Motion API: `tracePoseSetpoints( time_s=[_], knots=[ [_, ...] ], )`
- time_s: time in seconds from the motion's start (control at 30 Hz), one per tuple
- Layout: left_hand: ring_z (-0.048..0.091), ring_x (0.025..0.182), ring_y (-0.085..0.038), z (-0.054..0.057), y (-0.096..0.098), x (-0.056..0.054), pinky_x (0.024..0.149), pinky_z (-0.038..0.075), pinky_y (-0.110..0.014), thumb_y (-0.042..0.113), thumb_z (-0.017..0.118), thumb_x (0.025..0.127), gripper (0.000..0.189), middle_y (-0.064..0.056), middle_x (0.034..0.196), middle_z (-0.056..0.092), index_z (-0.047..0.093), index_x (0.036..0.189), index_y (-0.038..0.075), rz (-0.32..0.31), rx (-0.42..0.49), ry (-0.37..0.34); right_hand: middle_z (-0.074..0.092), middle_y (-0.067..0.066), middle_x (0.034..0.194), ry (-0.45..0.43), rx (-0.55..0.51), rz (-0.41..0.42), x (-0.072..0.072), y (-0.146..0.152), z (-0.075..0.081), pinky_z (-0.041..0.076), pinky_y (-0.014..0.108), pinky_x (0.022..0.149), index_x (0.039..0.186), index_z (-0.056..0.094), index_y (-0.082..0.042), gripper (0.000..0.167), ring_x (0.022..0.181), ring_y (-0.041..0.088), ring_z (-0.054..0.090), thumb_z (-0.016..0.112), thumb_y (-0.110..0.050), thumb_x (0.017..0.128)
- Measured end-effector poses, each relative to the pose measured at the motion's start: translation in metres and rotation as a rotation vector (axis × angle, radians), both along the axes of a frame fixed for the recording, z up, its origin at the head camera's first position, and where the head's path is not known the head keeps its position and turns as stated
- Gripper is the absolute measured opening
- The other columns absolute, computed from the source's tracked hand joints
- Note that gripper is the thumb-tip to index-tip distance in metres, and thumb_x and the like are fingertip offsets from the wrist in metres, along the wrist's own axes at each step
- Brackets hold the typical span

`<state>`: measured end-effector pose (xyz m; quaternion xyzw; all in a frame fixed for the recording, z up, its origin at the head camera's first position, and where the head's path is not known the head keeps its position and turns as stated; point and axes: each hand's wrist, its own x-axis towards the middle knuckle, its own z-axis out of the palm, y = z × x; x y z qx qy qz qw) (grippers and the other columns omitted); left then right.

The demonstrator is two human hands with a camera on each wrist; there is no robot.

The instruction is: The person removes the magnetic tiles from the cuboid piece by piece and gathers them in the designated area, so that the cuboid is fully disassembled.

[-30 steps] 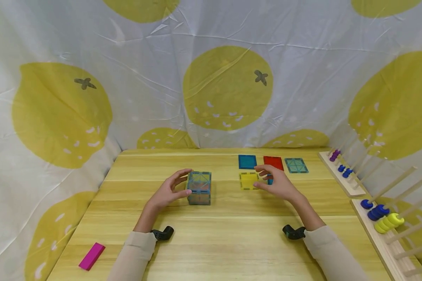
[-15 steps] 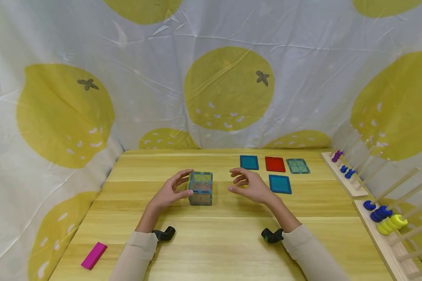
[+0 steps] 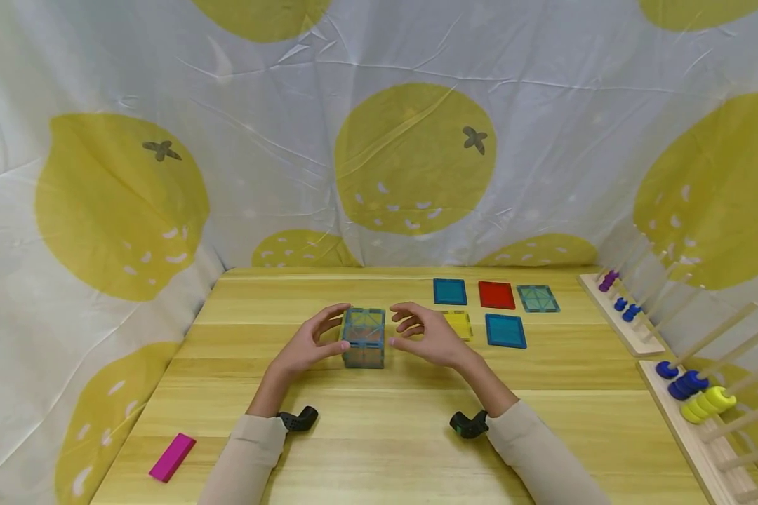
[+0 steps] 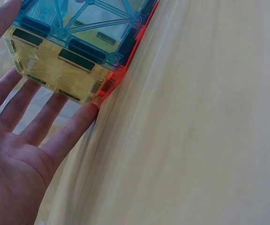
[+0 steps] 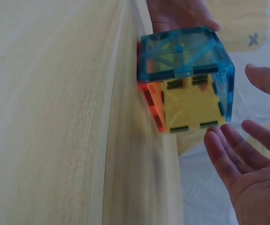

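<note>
A cube of see-through magnetic tiles (image 3: pixel 363 354) stands on the wooden table in front of me. Blue, yellow and red-orange tiles make it up, as the right wrist view shows. My left hand (image 3: pixel 304 346) holds its left side, thumb at the front corner and fingers toward the back. In the left wrist view, fingertips lie along the edge of the yellow side (image 4: pixel 55 65) and low by the red tile (image 4: pixel 125 61). Just right of the cube, my right hand (image 3: pixel 434 339) is loosely curved with nothing in it, its thumb and fingertips close to the cube.
Loose tiles lie to the right: two blue (image 3: pixel 450 292) (image 3: pixel 505 330), one red (image 3: pixel 496 295), one pale teal (image 3: pixel 538 299) and one yellow (image 3: pixel 460 325). Two wooden peg racks with rings (image 3: pixel 701 400) (image 3: pixel 625 315) line the right edge. A magenta block (image 3: pixel 173 457) lies front left.
My right hand has moved left, from above the yellow tile to the right side of the cube. My left hand has stayed at the cube.
</note>
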<state>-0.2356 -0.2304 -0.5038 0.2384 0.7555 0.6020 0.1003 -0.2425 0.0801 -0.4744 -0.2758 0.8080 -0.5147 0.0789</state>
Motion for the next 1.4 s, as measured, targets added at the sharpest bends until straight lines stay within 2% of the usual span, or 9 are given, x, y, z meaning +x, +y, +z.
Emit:
tracePoseSetpoints(
  time_s=[0.13, 0.33, 0.47, 0.73, 0.9, 1.13, 1.3, 1.4],
  knots=[
    [0.035, 0.149, -0.043, -0.001, 0.000, -0.001, 0.104, 0.053, -0.049, 0.012, 0.073, 0.097, 0.072, -0.010, 0.168, 0.029, 0.037, 0.159, 0.020, -0.001, 0.006, -0.007, 0.063, 0.020, 0.133, -0.009, 0.004, -0.006, -0.001, -0.003, -0.003, 0.059, 0.039, 0.097, 0.147, 0.052, -0.004, 0.067, 0.112, 0.032, 0.068, 0.081, -0.030, 0.092],
    [0.035, 0.149, -0.043, -0.001, 0.001, -0.001, 0.104, 0.052, -0.053, 0.012, 0.073, 0.097, 0.072, -0.010, 0.167, 0.030, 0.037, 0.159, 0.019, 0.002, 0.012, -0.013, 0.066, 0.011, 0.130, -0.020, 0.021, -0.019, -0.002, -0.009, -0.005, 0.059, 0.032, 0.095, 0.144, 0.056, -0.012, 0.061, 0.108, 0.020, 0.069, 0.080, -0.031, 0.092],
    [0.036, 0.149, -0.043, 0.000, 0.001, 0.000, 0.104, 0.052, -0.055, 0.011, 0.072, 0.097, 0.073, -0.011, 0.167, 0.030, 0.036, 0.160, 0.017, 0.000, 0.015, -0.015, 0.066, 0.010, 0.128, -0.019, 0.002, -0.021, -0.001, -0.013, -0.007, 0.059, 0.035, 0.095, 0.145, 0.055, -0.012, 0.061, 0.107, 0.021, 0.069, 0.080, -0.030, 0.092],
    [0.034, 0.149, -0.044, -0.003, 0.000, -0.001, 0.101, 0.055, -0.046, 0.010, 0.072, 0.097, 0.074, -0.012, 0.167, 0.028, 0.035, 0.160, 0.016, -0.010, 0.027, -0.014, 0.067, 0.006, 0.123, -0.023, 0.001, -0.027, 0.000, -0.023, -0.008, 0.060, 0.032, 0.091, 0.148, 0.053, -0.014, 0.068, 0.103, 0.017, 0.069, 0.082, -0.033, 0.090],
    [0.034, 0.150, -0.043, -0.003, -0.001, -0.001, 0.102, 0.054, -0.048, 0.012, 0.073, 0.097, 0.074, -0.010, 0.168, 0.028, 0.034, 0.161, 0.017, -0.005, 0.006, -0.019, 0.066, 0.003, 0.112, -0.021, 0.034, -0.055, 0.000, -0.029, -0.004, 0.059, 0.033, 0.086, 0.149, 0.052, -0.014, 0.074, 0.095, 0.015, 0.066, 0.086, -0.034, 0.086],
    [0.033, 0.150, -0.043, -0.002, -0.001, -0.001, 0.104, 0.052, -0.054, 0.012, 0.073, 0.097, 0.074, -0.010, 0.168, 0.028, 0.035, 0.160, 0.018, -0.003, 0.003, -0.016, 0.063, 0.006, 0.107, -0.030, 0.072, -0.051, -0.001, -0.032, -0.001, 0.052, 0.027, 0.076, 0.153, 0.047, -0.006, 0.083, 0.084, 0.016, 0.058, 0.086, -0.033, 0.085],
    [0.033, 0.150, -0.043, 0.000, -0.001, -0.001, 0.105, 0.051, -0.057, 0.012, 0.073, 0.097, 0.073, -0.009, 0.167, 0.030, 0.037, 0.160, 0.022, -0.006, 0.009, -0.019, 0.063, 0.011, 0.108, -0.039, 0.085, -0.049, -0.001, -0.032, 0.001, 0.046, 0.026, 0.070, 0.154, 0.047, -0.005, 0.082, 0.078, 0.016, 0.053, 0.086, -0.030, 0.086],
    [0.033, 0.150, -0.043, 0.000, -0.001, -0.001, 0.104, 0.052, -0.056, 0.011, 0.073, 0.097, 0.072, -0.011, 0.166, 0.031, 0.037, 0.159, 0.020, -0.005, 0.017, -0.018, 0.063, 0.011, 0.107, -0.040, 0.089, -0.058, -0.001, -0.031, 0.003, 0.046, 0.026, 0.069, 0.153, 0.048, -0.006, 0.082, 0.076, 0.015, 0.052, 0.087, -0.030, 0.085]
  ],
)
